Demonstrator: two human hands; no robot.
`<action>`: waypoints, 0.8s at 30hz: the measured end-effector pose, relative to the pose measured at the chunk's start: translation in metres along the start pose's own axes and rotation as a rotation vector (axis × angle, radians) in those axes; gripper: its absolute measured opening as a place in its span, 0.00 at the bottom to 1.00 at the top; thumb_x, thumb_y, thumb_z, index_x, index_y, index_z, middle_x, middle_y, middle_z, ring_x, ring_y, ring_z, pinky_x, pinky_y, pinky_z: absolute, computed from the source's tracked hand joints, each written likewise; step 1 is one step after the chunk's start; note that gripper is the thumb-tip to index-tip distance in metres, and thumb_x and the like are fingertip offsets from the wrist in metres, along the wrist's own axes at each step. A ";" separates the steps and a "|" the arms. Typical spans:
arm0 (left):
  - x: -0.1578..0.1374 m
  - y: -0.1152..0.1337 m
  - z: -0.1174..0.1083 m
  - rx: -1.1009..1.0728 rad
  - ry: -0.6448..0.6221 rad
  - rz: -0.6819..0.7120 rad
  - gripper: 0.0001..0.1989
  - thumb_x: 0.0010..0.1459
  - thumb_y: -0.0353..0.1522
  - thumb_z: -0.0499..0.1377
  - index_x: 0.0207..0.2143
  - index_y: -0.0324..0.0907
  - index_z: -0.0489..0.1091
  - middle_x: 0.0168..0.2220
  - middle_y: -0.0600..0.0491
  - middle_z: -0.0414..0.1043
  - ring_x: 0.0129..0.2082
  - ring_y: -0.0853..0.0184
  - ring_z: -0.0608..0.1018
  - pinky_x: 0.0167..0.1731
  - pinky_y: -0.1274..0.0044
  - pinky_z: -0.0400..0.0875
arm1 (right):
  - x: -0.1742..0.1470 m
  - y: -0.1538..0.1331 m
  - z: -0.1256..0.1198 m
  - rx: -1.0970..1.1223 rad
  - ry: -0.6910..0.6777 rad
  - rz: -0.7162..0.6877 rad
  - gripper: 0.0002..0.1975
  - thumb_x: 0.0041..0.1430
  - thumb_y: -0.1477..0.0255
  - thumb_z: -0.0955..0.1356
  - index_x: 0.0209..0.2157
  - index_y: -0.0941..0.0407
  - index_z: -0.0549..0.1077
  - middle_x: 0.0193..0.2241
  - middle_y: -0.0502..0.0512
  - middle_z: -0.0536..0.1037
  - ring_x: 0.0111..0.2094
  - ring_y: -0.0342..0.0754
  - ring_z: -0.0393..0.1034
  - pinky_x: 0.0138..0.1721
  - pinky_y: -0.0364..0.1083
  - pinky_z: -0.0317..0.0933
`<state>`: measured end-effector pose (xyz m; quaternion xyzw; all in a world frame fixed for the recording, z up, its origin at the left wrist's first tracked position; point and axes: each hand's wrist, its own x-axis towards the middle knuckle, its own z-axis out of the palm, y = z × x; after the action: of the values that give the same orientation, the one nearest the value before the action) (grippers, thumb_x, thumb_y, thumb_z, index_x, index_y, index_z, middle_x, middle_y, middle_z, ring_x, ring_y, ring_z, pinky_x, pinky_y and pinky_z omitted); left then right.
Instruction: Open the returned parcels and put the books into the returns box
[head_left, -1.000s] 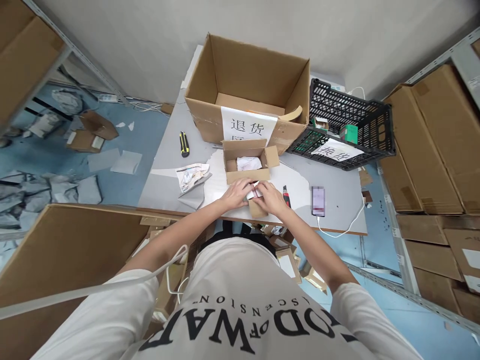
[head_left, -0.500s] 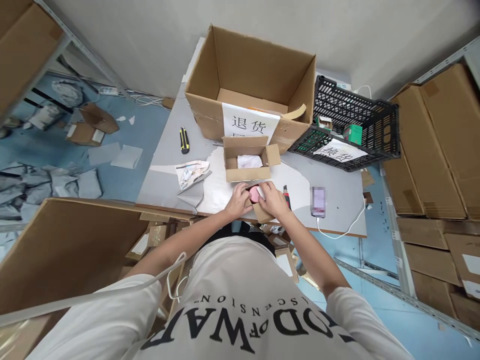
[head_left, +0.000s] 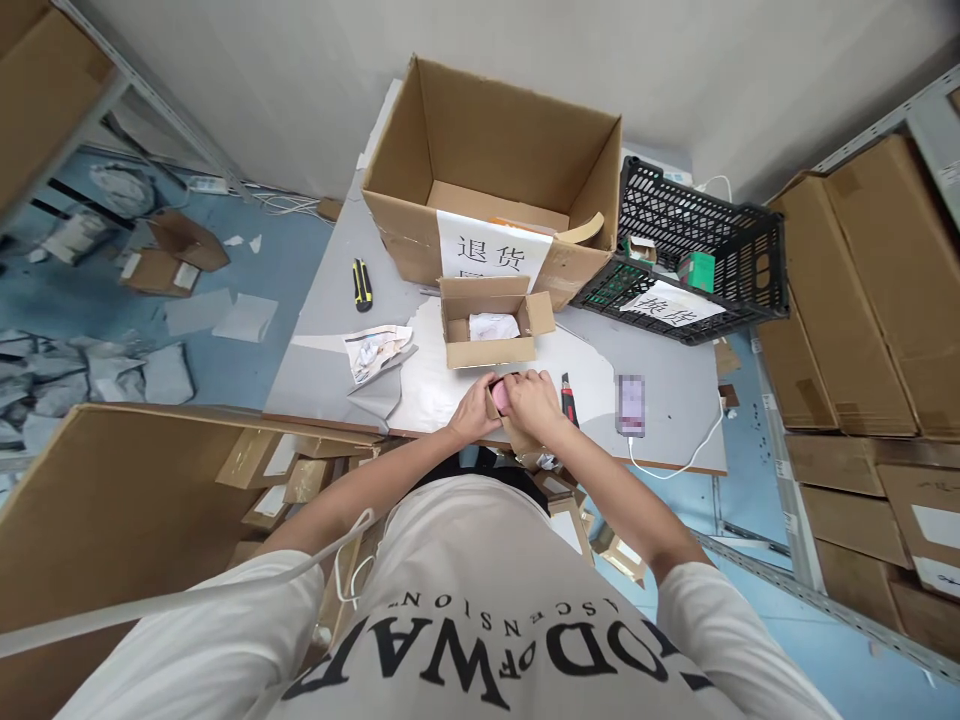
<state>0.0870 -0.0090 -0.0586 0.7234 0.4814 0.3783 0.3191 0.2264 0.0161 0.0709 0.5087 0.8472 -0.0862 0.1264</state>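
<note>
Near the table's front edge, my left hand (head_left: pixel 472 410) is wrapped round the side of a small cardboard box (head_left: pixel 519 434) whose flap hangs toward me. A pink rounded object (head_left: pixel 500 395) shows in its opening; its kind I cannot make out. My right hand (head_left: pixel 535 404) is closed over the box, fingers curled down onto the pink object and partly hiding it. Just beyond my hands stands a larger open carton (head_left: pixel 491 352) with crumpled white paper (head_left: pixel 494 326) inside. A red and black box cutter (head_left: pixel 568 399) lies right beside my right hand.
At the back stand a big open cardboard box (head_left: pixel 409 235) with a paper sign and a black plastic crate (head_left: pixel 750 262) holding small green boxes. A yellow and black cutter (head_left: pixel 362 285), a torn mailer bag (head_left: pixel 377 352) and a cabled phone (head_left: pixel 631 405) lie on the table (head_left: pixel 675 400).
My right hand's fingers have curled further over the pink object, covering more of it. The small box has turned slightly, and its flap is more hidden. The whole view has shifted a little.
</note>
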 end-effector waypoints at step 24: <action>0.015 0.011 -0.015 -0.020 0.086 -0.194 0.52 0.40 0.40 0.69 0.62 0.40 0.45 0.56 0.38 0.63 0.55 0.49 0.70 0.50 0.59 0.68 | -0.057 0.091 -0.105 0.735 0.567 0.040 0.24 0.46 0.67 0.71 0.48 0.52 0.71 0.41 0.54 0.75 0.33 0.49 0.67 0.37 0.50 0.66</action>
<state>0.0829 0.0027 -0.0382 0.6532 0.5586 0.3810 0.3406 0.3191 0.0399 0.1864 0.5394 0.7517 -0.2359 -0.2972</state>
